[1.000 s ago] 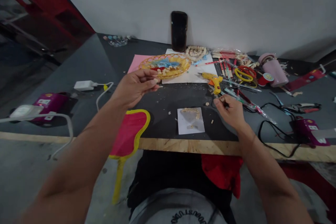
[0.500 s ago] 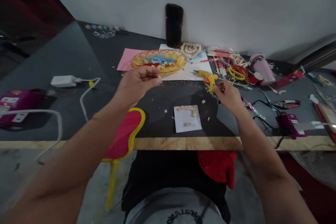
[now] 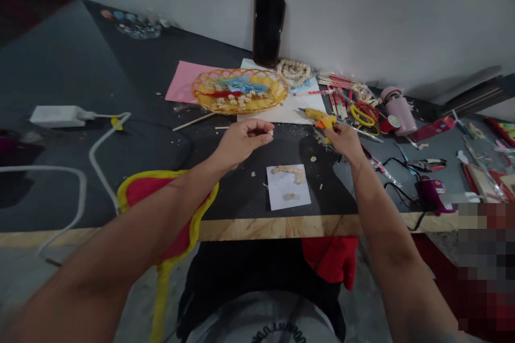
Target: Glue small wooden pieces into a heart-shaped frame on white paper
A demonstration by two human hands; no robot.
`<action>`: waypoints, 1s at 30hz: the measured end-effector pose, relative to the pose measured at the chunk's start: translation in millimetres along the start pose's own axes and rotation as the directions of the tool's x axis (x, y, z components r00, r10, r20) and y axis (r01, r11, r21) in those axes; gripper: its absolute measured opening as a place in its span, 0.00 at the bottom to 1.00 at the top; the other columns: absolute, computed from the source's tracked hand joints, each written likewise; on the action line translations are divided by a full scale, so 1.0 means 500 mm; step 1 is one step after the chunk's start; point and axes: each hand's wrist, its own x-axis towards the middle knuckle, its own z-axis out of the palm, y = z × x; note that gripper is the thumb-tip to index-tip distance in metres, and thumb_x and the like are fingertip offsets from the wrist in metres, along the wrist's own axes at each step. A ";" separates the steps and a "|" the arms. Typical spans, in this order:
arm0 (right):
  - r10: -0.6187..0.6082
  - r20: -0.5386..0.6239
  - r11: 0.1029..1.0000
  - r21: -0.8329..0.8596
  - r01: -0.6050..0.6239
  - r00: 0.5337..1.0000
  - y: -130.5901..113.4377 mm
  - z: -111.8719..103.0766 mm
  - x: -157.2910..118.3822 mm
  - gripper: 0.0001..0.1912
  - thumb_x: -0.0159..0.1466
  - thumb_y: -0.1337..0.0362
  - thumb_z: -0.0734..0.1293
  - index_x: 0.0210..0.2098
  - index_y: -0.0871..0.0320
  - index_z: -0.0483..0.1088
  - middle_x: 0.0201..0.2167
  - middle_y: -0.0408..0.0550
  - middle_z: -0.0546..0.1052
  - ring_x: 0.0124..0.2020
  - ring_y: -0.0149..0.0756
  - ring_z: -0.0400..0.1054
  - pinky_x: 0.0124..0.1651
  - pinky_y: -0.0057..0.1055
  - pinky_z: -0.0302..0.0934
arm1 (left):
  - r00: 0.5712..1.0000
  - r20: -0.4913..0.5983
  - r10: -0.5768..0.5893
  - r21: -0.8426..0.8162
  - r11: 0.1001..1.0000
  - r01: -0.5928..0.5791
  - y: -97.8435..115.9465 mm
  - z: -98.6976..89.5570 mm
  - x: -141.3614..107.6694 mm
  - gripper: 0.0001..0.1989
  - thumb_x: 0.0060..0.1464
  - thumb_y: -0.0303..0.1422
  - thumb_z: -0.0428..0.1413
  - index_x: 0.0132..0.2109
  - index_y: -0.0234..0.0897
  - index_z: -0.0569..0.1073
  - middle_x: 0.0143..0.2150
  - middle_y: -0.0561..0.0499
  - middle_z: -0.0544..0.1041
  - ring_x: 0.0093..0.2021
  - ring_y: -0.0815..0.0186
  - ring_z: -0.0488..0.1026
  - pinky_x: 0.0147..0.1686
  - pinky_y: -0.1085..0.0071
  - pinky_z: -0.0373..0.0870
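Note:
Between thumb and fingertips, my left hand [image 3: 245,142] pinches a small pale wooden piece [image 3: 271,133] above the dark table. My right hand [image 3: 345,139] is closed around the handle of a yellow glue gun [image 3: 319,117], whose nozzle points left. Below and between the hands lies a white card [image 3: 277,195] bearing a curved row of small pale wooden pieces [image 3: 287,171] and one separate piece [image 3: 292,196]. Behind my left hand stands a yellow woven basket [image 3: 197,91] with blue and red material and several flower-shaped wooden pieces [image 3: 241,100] in it.
A black phone [image 3: 268,27] leans on the wall. Scissors [image 3: 362,114], a pink bottle [image 3: 400,111], pliers [image 3: 428,164] and a purple power block [image 3: 436,195] lie to the right. A white charger [image 3: 58,116] with cable is left; a yellow-rimmed paddle [image 3: 193,241] overlaps the table edge.
My left hand has moved from the basket's front edge right and toward me, carrying the small piece. My right hand has closed more fully on the glue gun's handle. The view has shifted somewhat.

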 end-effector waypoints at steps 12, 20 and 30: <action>0.013 -0.037 0.482 0.876 0.026 0.999 -0.013 -0.013 -0.082 0.20 0.44 0.66 0.71 0.37 0.52 0.66 0.29 0.36 0.71 0.27 0.27 0.65 0.30 0.26 0.65 | 0.999 -0.017 -0.032 -0.003 0.999 0.032 -0.003 -0.001 -0.010 0.21 0.43 0.42 0.67 0.43 0.35 0.80 0.40 0.47 0.81 0.40 0.64 0.76 0.44 0.67 0.72; -0.108 -0.038 0.359 0.930 0.075 0.993 -0.006 -0.026 -0.110 0.20 0.51 0.66 0.73 0.42 0.48 0.66 0.37 0.39 0.76 0.29 0.28 0.68 0.27 0.25 0.62 | 0.995 -0.019 -0.095 -0.009 0.995 0.095 -0.003 0.002 -0.011 0.22 0.42 0.45 0.69 0.41 0.35 0.81 0.40 0.47 0.81 0.38 0.64 0.76 0.42 0.68 0.73; -0.418 0.212 0.691 0.706 0.158 0.883 -0.005 -0.019 -0.162 0.19 0.65 0.45 0.65 0.41 0.55 0.72 0.23 0.43 0.71 0.23 0.33 0.65 0.27 0.32 0.61 | 0.990 -0.031 -0.140 -0.178 0.975 0.132 0.002 0.003 -0.012 0.18 0.41 0.42 0.70 0.38 0.38 0.82 0.36 0.49 0.81 0.35 0.67 0.74 0.42 0.68 0.73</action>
